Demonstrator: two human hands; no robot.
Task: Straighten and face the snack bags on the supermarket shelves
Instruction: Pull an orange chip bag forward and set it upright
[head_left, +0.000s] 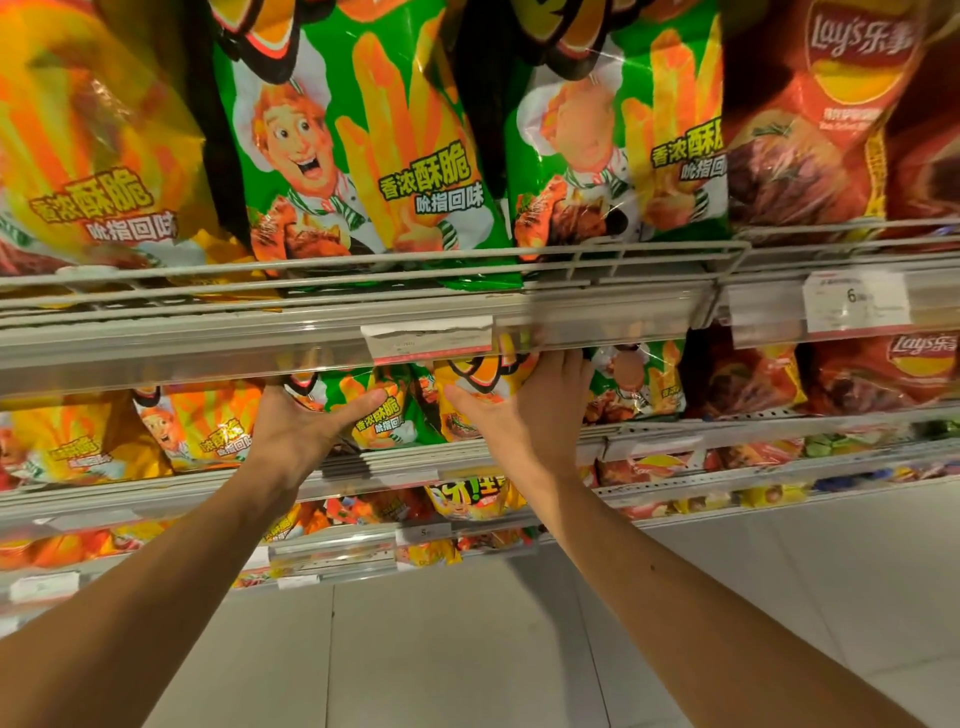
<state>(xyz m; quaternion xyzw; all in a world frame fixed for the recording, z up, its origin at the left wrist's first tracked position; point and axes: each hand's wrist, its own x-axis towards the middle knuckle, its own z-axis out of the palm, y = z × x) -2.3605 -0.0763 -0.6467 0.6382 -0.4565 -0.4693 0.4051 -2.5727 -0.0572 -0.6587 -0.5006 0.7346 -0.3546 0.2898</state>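
Both my hands reach onto the second shelf, under the top shelf's price rail. My left hand (301, 426) lies with fingers spread on the left side of a small green fries bag (387, 410). My right hand (524, 405) lies flat on the orange-yellow bag (480, 387) just right of it, fingertips tucked up under the rail. The fingertips of both hands are partly hidden, so I cannot tell whether they grip. Another small green bag (639, 382) stands to the right. Large green fries bags (363, 140) (618, 145) stand upright on the top shelf.
Yellow fries bags (88, 150) fill the left of both shelves. Red Lay's bags (810, 124) fill the right. A wire fence (467, 254) and clear price rail (363, 338) front the top shelf. Lower shelves hold more snacks. Pale floor tiles (467, 649) lie below.
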